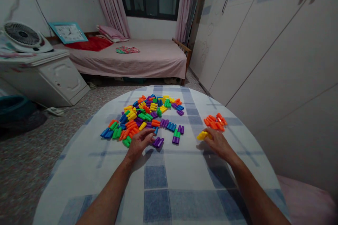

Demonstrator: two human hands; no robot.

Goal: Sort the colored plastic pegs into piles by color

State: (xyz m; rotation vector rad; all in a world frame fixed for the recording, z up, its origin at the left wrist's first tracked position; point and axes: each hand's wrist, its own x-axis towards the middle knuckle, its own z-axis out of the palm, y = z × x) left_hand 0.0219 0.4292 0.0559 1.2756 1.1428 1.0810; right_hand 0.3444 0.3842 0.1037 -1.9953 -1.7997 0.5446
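Observation:
Bullet-shaped plastic building blocks in several colours form a large pile point(144, 112) on the table. My left hand point(139, 142) is at the near edge of this pile, palm down, fingers loosely bent and apart. Just right of its fingertips lies a purple block point(158, 143). My right hand point(218, 143) pinches a yellow block point(202, 135) between thumb and fingers, over the right part of the table. Beyond that hand sits a small group of orange blocks point(216, 122). Between my hands are joined purple and green blocks point(177, 135), with a blue block point(171, 126) nearby.
The round table wears a blue-and-white checked cloth point(185, 182). Past it stand a bed point(158, 56), a white cabinet point(62, 81) with a fan point(23, 35) on top, and a framed clock point(69, 32). A tall wardrobe point(264, 59) lines the right side.

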